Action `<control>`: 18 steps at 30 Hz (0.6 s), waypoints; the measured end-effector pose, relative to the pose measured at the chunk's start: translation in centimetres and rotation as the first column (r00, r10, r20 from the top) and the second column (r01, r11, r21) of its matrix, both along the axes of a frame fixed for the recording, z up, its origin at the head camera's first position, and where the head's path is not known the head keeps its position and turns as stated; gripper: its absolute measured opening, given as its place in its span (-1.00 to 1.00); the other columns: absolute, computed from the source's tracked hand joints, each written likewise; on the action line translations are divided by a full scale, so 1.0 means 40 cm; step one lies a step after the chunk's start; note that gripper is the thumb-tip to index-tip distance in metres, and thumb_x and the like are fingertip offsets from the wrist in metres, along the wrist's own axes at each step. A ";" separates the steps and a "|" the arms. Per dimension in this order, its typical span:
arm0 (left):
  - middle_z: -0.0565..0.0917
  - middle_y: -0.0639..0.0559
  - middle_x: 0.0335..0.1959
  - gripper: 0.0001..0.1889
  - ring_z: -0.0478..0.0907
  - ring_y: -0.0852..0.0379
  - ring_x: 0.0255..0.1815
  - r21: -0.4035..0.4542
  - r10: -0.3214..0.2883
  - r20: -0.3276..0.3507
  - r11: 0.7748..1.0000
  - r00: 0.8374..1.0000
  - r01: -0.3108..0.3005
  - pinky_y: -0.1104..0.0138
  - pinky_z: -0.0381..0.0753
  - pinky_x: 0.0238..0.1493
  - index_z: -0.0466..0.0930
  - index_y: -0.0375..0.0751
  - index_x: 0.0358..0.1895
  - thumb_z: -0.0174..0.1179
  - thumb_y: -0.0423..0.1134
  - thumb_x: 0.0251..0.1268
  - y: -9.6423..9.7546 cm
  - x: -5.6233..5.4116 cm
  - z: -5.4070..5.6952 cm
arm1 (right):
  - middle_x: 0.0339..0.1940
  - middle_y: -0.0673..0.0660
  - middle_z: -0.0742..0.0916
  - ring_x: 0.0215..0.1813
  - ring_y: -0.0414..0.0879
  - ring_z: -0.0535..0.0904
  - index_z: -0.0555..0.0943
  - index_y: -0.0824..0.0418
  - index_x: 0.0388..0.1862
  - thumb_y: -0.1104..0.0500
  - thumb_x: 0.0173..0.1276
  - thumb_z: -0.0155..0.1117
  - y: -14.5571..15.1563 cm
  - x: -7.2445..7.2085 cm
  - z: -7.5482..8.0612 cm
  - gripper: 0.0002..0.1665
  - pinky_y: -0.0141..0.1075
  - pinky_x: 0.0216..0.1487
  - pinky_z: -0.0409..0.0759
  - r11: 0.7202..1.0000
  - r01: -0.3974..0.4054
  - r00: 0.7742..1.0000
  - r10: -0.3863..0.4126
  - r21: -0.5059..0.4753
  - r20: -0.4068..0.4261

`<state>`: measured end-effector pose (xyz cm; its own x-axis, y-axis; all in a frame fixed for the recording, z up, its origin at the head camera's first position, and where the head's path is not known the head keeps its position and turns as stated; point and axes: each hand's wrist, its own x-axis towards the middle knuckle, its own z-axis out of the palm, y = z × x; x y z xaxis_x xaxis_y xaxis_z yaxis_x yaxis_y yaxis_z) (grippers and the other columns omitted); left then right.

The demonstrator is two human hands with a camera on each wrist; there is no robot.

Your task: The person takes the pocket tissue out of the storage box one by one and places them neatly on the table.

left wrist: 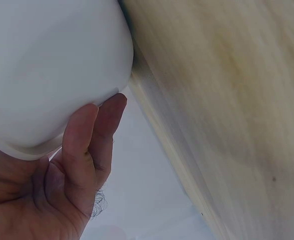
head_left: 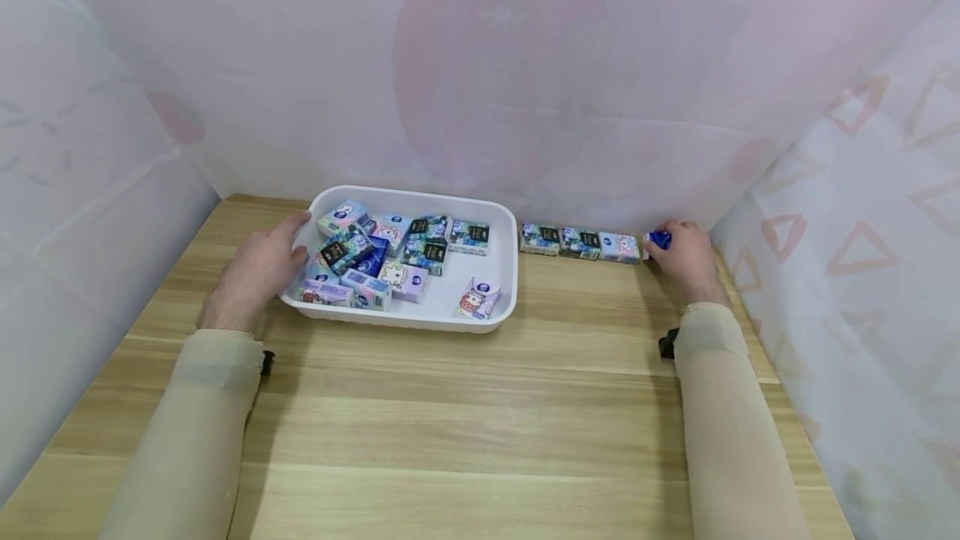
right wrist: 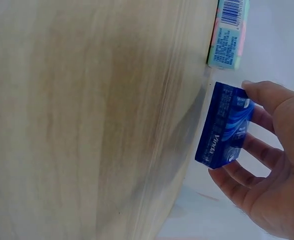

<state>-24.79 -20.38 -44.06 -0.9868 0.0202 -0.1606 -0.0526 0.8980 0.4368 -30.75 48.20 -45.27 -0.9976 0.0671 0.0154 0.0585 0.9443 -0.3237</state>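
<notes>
At the far right of the table, my right hand [head_left: 688, 263] holds a small blue tissue pack [right wrist: 224, 126] between thumb and fingertips. The pack stands at the end of a row: two dark floral tissue packs [head_left: 540, 239] and a pastel one [head_left: 619, 247], with a narrow gap before the blue one. My left hand [head_left: 257, 275] grips the left rim of a white plastic tray [head_left: 420, 322], its fingers against the tray's outer wall in the left wrist view. Inside the tray, mostly piled on the left, lie several tissue packs; a lilac one [head_left: 477, 298] lies apart at the front right.
The row runs along the back of the wooden table [head_left: 480, 423], close to a white patterned sheet [head_left: 637, 148]. Similar sheets hang along the left and right sides. In the left wrist view the table's edge [left wrist: 172, 150] shows beside the hand.
</notes>
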 end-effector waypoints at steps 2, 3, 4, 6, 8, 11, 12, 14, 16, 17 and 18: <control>0.40 -0.78 0.64 -0.26 0.61 -0.69 0.46 0.000 0.003 0.003 1.000 1.000 -0.003 -0.53 0.69 0.44 -0.07 -0.10 0.99 -0.03 -0.22 0.97 0.000 0.001 0.000 | 0.47 0.66 0.64 0.51 0.61 0.58 0.62 0.51 0.47 0.00 0.82 0.34 -0.002 -0.001 0.000 -0.39 0.50 0.64 0.56 1.000 -0.013 1.000 0.013 0.007 0.005; 0.40 -0.77 0.64 -0.26 0.61 -0.68 0.45 0.000 0.004 0.004 1.000 1.000 -0.004 -0.53 0.69 0.44 -0.07 -0.10 0.99 -0.03 -0.22 0.97 0.000 0.001 -0.001 | 0.46 0.66 0.64 0.51 0.61 0.58 0.62 0.50 0.47 -0.01 0.82 0.34 -0.002 -0.002 0.000 -0.39 0.50 0.64 0.56 1.000 -0.015 1.000 0.015 0.008 0.011; 0.40 -0.77 0.64 -0.26 0.61 -0.68 0.44 0.000 0.004 0.003 1.000 1.000 -0.004 -0.53 0.69 0.44 -0.07 -0.09 0.99 -0.03 -0.22 0.97 0.000 0.001 -0.001 | 0.46 0.65 0.65 0.51 0.60 0.58 0.62 0.50 0.46 -0.01 0.82 0.34 -0.003 -0.002 0.000 -0.39 0.49 0.64 0.56 1.000 -0.018 1.000 0.017 0.008 0.017; 0.40 -0.77 0.64 -0.26 0.62 -0.67 0.43 -0.001 0.005 0.002 1.000 1.000 -0.005 -0.53 0.69 0.43 -0.07 -0.09 0.99 -0.03 -0.21 0.97 -0.001 0.001 -0.001 | 0.46 0.65 0.64 0.50 0.60 0.58 0.62 0.51 0.47 -0.02 0.83 0.34 -0.001 -0.005 -0.002 -0.38 0.50 0.64 0.56 1.000 -0.019 0.999 0.019 0.006 0.026; 0.40 -0.78 0.64 -0.26 0.62 -0.68 0.44 0.001 0.003 0.000 1.000 1.000 -0.003 -0.53 0.69 0.43 -0.07 -0.09 0.99 -0.03 -0.21 0.97 -0.001 0.000 -0.002 | 0.47 0.66 0.63 0.51 0.61 0.59 0.62 0.51 0.48 -0.03 0.84 0.33 0.002 -0.007 -0.004 -0.38 0.50 0.64 0.56 1.000 -0.021 0.999 0.021 0.003 0.033; 0.40 -0.78 0.64 -0.26 0.61 -0.71 0.47 0.005 0.001 -0.003 1.000 1.000 -0.001 -0.53 0.69 0.43 -0.07 -0.09 0.99 -0.03 -0.22 0.97 -0.001 -0.001 -0.003 | 0.51 0.67 0.60 0.53 0.62 0.57 0.61 0.50 0.51 -0.03 0.86 0.30 0.005 -0.010 -0.009 -0.37 0.50 0.65 0.55 1.000 -0.021 0.999 0.021 -0.008 0.043; 0.40 -0.79 0.64 -0.26 0.60 -0.71 0.47 0.006 0.000 -0.003 1.000 1.000 0.000 -0.53 0.70 0.42 -0.07 -0.09 0.99 -0.03 -0.22 0.97 -0.002 -0.001 -0.003 | 0.52 0.68 0.59 0.53 0.63 0.57 0.61 0.50 0.51 -0.02 0.87 0.29 0.006 -0.012 -0.011 -0.37 0.51 0.66 0.55 1.000 -0.021 0.999 0.022 -0.009 0.043; 0.39 -0.79 0.64 -0.26 0.60 -0.72 0.47 0.006 -0.001 -0.002 1.000 1.000 0.001 -0.53 0.70 0.41 -0.07 -0.09 0.99 -0.04 -0.22 0.97 -0.002 -0.002 -0.003 | 0.53 0.68 0.58 0.55 0.63 0.56 0.60 0.50 0.53 -0.02 0.88 0.27 0.006 -0.014 -0.013 -0.38 0.51 0.67 0.54 1.000 -0.024 0.999 0.025 -0.013 0.048; 0.39 -0.79 0.64 -0.26 0.60 -0.72 0.48 0.006 -0.002 -0.001 1.000 1.000 0.002 -0.53 0.70 0.42 -0.07 -0.09 0.99 -0.04 -0.22 0.97 -0.003 -0.002 -0.003 | 0.53 0.68 0.58 0.56 0.63 0.55 0.60 0.50 0.54 -0.01 0.88 0.25 0.007 -0.017 -0.016 -0.38 0.51 0.68 0.53 1.000 -0.027 0.998 0.028 -0.014 0.052; 0.39 -0.79 0.64 -0.26 0.60 -0.72 0.47 0.006 -0.001 -0.001 1.000 1.000 0.001 -0.53 0.71 0.41 -0.07 -0.09 0.99 -0.04 -0.22 0.97 -0.003 -0.003 -0.003 | 0.53 0.69 0.58 0.56 0.63 0.55 0.60 0.50 0.54 -0.01 0.88 0.25 0.007 -0.018 -0.017 -0.38 0.51 0.67 0.53 0.999 -0.030 0.998 0.031 -0.012 0.053; 0.39 -0.79 0.64 -0.26 0.60 -0.72 0.47 0.006 -0.001 0.000 1.000 1.000 0.001 -0.53 0.70 0.42 -0.07 -0.10 0.99 -0.04 -0.22 0.97 -0.003 -0.003 -0.004 | 0.53 0.69 0.58 0.56 0.63 0.56 0.60 0.50 0.54 0.00 0.88 0.24 0.007 -0.019 -0.019 -0.38 0.51 0.67 0.54 0.999 -0.032 0.998 0.033 -0.011 0.054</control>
<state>-24.91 -20.51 -44.21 -0.9868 0.0224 -0.1604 -0.0515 0.8957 0.4418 -31.51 48.49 -46.01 -0.9986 0.0344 -0.0389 0.0453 0.9429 -0.3301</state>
